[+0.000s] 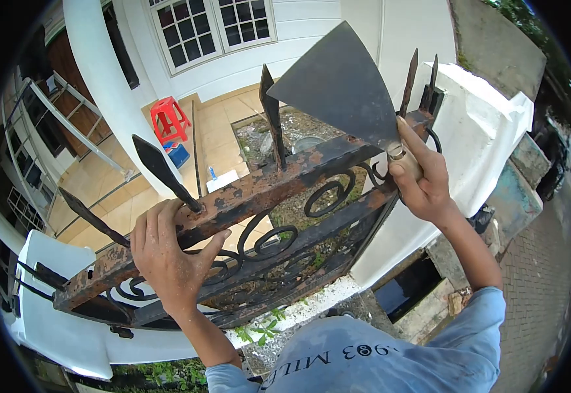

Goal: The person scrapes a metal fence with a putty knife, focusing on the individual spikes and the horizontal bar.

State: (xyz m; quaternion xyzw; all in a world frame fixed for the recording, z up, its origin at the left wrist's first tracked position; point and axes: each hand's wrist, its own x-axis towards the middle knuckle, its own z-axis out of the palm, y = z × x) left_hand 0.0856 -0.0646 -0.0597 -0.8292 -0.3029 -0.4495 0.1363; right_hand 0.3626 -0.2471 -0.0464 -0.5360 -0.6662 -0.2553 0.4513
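My right hand (423, 171) is closed round the handle of a wide putty knife (338, 88), with a finger along the base of its dark blade. The blade points up and left, its lower edge close to the rusty top rail (253, 196) of a metal gate. My left hand (171, 255) rests over that rail further left, thumb spread from the fingers, gripping the bar. Paint is patchy and rust shows along the rail. Black spear points (161, 169) stand up from it, and black scrollwork (276, 241) curls beneath it.
White pillars flank the gate, one at the right (475, 124) and one at the lower left (56, 262). Behind it are a red stool (169, 119), a blue box (177, 154), a metal ladder (79, 124) and a tiled porch. A paved road (541, 281) runs at the right.
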